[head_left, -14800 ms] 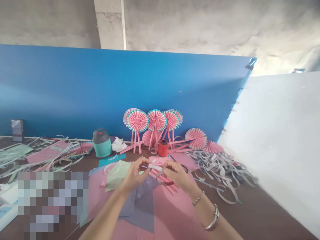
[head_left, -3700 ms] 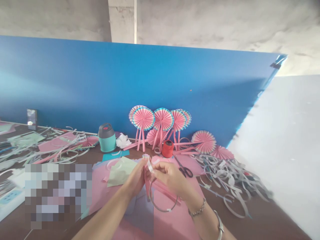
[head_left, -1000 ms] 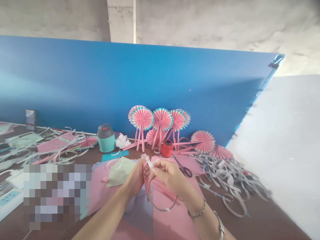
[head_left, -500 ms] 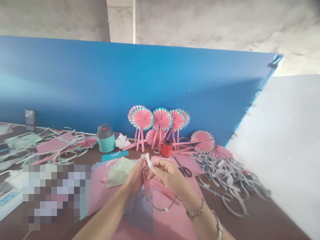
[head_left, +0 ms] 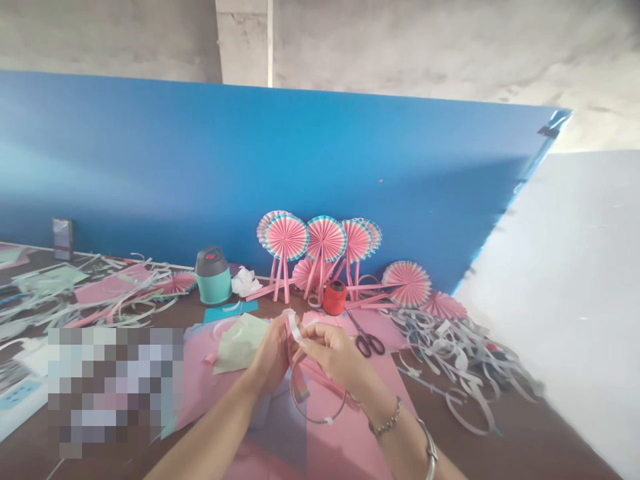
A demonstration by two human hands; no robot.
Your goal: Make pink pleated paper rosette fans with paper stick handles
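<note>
My left hand [head_left: 273,353] is closed around a narrow folded piece of pink paper, mostly hidden by the fingers. With thumb and fingertips, my right hand [head_left: 327,350] pinches a white tape strip [head_left: 295,328] whose far end lies at the top of the pink piece. A thin ring [head_left: 320,421], like a nearly used-up tape roll, hangs below my right fingers. Pink paper sheets [head_left: 350,440] lie under both hands, with folded pink strips beneath my right hand. A pale green sheet [head_left: 240,343] is beside my left wrist.
Pleated pink paper fans [head_left: 286,237] lean against the blue partition [head_left: 310,153]. Before them stand a red thread spool [head_left: 335,298] and a teal flask [head_left: 213,277]. Scissors [head_left: 369,344] lie right of my right hand. Tangled white strips [head_left: 465,360] cover the right side; more scraps lie left.
My right hand has moved slightly left and down towards my left hand, bringing the tape strip closer against the pink piece. The hanging ring has shifted a little left.
</note>
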